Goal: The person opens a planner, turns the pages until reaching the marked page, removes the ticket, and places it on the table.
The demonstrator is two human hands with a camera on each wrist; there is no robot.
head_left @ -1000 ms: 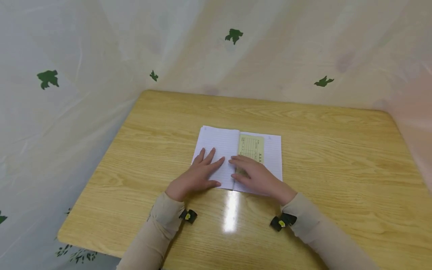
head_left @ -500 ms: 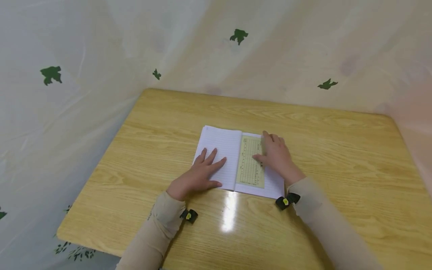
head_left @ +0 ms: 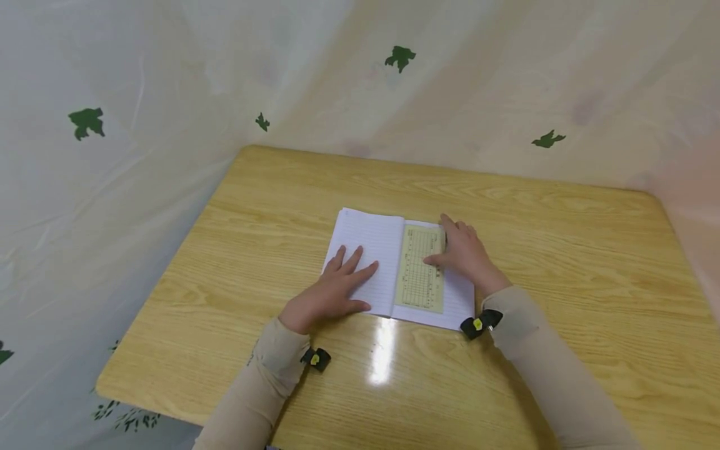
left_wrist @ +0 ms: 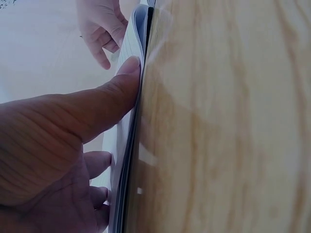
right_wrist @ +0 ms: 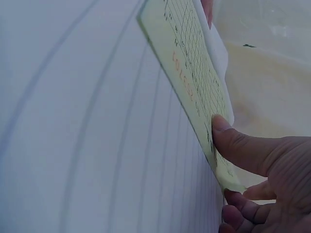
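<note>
An open lined notebook (head_left: pixel 368 232) lies on the wooden table, a pale yellow printed slip (head_left: pixel 416 275) on its right page. My left hand (head_left: pixel 326 294) rests on the left page with fingers spread; in the left wrist view its thumb (left_wrist: pixel 109 104) touches the page near the notebook's lower edge. My right hand (head_left: pixel 471 253) is at the slip's right side. In the right wrist view, the right thumb (right_wrist: pixel 238 145) presses on the face of the slip (right_wrist: pixel 194 82) and the fingers curl at its edge, pinching it. The fingertips behind the slip are partly hidden.
The wood-grain table (head_left: pixel 562 281) extends around the notebook on all sides. Behind it and to the left hangs a pale curtain (head_left: pixel 326 75) printed with green birds. A bright light reflection shows on the table in front of the notebook.
My right hand has moved from over the slip's middle rightward to its right edge and now pinches it, leaving more of the slip visible. The left hand has stayed on the left page.
</note>
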